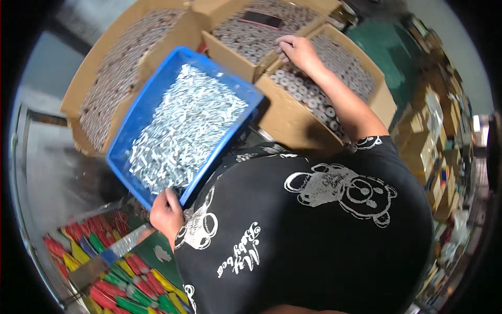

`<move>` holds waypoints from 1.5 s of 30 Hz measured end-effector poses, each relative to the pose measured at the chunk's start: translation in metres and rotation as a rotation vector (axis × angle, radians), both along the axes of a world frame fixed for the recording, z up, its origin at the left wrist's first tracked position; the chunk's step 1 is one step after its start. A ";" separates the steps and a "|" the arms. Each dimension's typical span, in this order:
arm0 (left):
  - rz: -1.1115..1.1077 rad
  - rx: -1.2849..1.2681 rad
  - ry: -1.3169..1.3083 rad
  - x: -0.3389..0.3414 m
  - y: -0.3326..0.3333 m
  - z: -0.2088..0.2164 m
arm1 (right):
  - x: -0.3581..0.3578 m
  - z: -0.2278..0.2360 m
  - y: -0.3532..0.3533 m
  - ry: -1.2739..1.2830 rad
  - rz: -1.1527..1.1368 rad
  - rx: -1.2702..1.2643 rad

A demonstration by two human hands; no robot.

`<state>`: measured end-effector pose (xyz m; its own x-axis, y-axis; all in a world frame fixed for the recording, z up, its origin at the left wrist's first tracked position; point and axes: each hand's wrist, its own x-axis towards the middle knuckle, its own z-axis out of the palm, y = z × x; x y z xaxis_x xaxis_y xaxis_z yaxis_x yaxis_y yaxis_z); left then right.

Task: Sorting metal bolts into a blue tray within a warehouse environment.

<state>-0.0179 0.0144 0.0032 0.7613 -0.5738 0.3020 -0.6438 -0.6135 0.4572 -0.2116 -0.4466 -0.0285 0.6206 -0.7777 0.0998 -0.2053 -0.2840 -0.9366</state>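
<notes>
A blue plastic tub (121,140), tilted across the view, holds a heap of small shiny pale strip-like pieces (191,125). At its near corner my left hand (167,213) closes on the rim, thumb over the edge and the other fingers mostly hidden. My right arm reaches out to the far right, where my right hand (297,51) hovers over a cardboard box (293,116) of upright grey cylinders with holes in their ends (308,97). Its fingers are curled together near the box's far left corner; whatever they may hold is too small to make out.
Two more open cardboard boxes (86,86) of similar cylinders stand at far left and far centre; a phone (261,20) lies on the centre one. Red, yellow and green bundles (130,282) lie low on the left. Cluttered cartons (423,152) line the right side.
</notes>
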 end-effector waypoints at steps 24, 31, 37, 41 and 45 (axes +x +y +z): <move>0.000 0.136 0.009 0.004 -0.014 -0.004 | -0.026 -0.130 -0.019 0.802 -0.344 -0.578; 0.020 0.120 -0.047 0.004 -0.011 -0.003 | -0.039 -0.053 -0.062 -0.316 -0.072 0.536; -0.054 0.084 -0.038 0.007 -0.014 0.003 | 0.101 -0.059 -0.117 1.006 0.150 -0.828; -0.056 0.102 -0.072 0.008 -0.012 0.002 | 0.092 -0.085 -0.126 1.250 0.338 -0.806; -0.046 0.090 -0.067 0.003 -0.011 0.007 | 0.093 -0.072 -0.131 1.249 0.339 -0.714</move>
<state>-0.0151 0.0035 0.0105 0.7136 -0.6346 0.2969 -0.6993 -0.6193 0.3570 -0.1183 -0.5779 -0.1010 0.7287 -0.5984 -0.3331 -0.5863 -0.7964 0.1483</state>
